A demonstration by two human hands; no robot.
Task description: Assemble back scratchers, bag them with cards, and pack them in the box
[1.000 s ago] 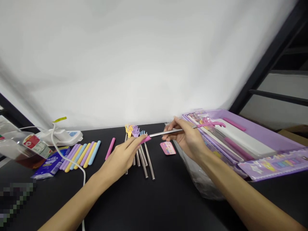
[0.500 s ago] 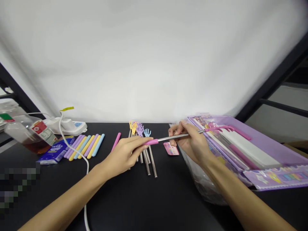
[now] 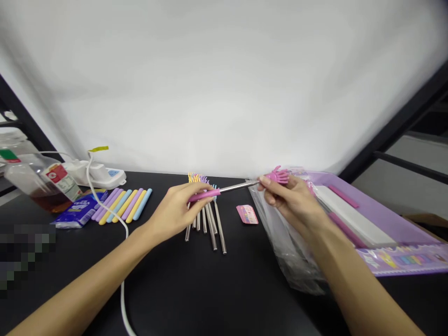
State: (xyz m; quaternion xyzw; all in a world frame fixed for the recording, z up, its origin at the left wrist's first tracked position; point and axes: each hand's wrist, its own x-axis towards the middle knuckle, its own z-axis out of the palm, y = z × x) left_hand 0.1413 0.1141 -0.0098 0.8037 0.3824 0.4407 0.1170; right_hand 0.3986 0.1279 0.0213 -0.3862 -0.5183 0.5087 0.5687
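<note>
Stretched between my hands is a back scratcher [image 3: 239, 186] with a pink handle, a steel rod and a pink hand-shaped head. My left hand [image 3: 175, 207] is closed round the pink handle. Thumb and fingers of my right hand [image 3: 292, 198] pinch the rod just below the pink head. Under and beyond my left fingers lie several more back scratchers [image 3: 212, 224], steel rods with yellow, purple and blue hand heads, no grips on their lower ends. A small stack of pink cards [image 3: 248, 214] rests between them and my right hand.
At left are several pastel handle tubes [image 3: 122, 205], a blue packet [image 3: 79, 210], a power strip [image 3: 105, 179], a bottle of brown liquid [image 3: 45, 186] and a white cable [image 3: 122, 289]. A purple box [image 3: 392, 214] and clear plastic bag [image 3: 283, 247] occupy the right.
My right hand has slid up the rod to near the pink head, which has turned to show its fingers. My left hand has moved a little left with the handle.
</note>
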